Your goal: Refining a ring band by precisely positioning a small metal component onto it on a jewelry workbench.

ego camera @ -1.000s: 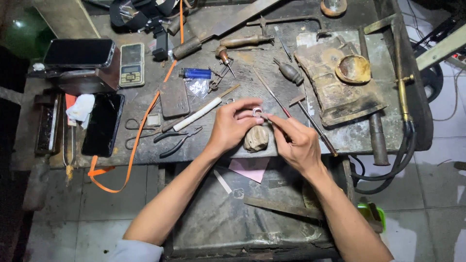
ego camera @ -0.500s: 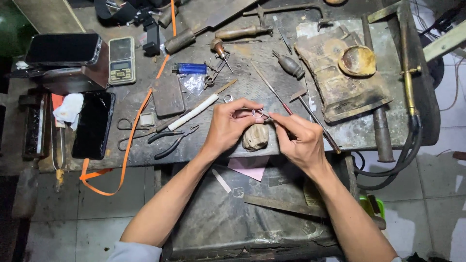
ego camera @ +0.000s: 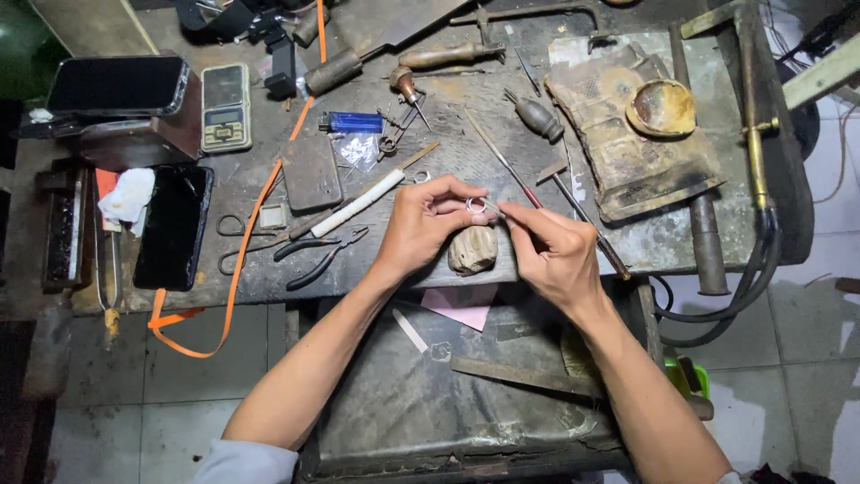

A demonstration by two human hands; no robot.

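Note:
My left hand (ego camera: pixel 428 224) pinches a small silver ring (ego camera: pixel 476 205) between thumb and fingers, just above a worn wooden bench peg (ego camera: pixel 472 248) at the front edge of the workbench (ego camera: pixel 448 134). My right hand (ego camera: pixel 554 253) meets it from the right, its fingertips closed on a thin metal tool (ego camera: pixel 498 208) whose tip touches the ring. Both forearms reach up from the bottom of the view.
Pliers (ego camera: pixel 322 255), scissors (ego camera: pixel 235 240), a white-handled file (ego camera: pixel 358 203), a blue lighter (ego camera: pixel 351 122), a pocket scale (ego camera: pixel 225 106) and two dark phones (ego camera: pixel 173 226) lie left. A charred soldering pad with a dish (ego camera: pixel 661 108) and a torch with hose (ego camera: pixel 757 152) are right. A drawer tray (ego camera: pixel 421 403) sits below.
The camera has drifted slightly, shifting the bench in view. Both hands stay together over the peg, with the ring and tool still between the fingertips.

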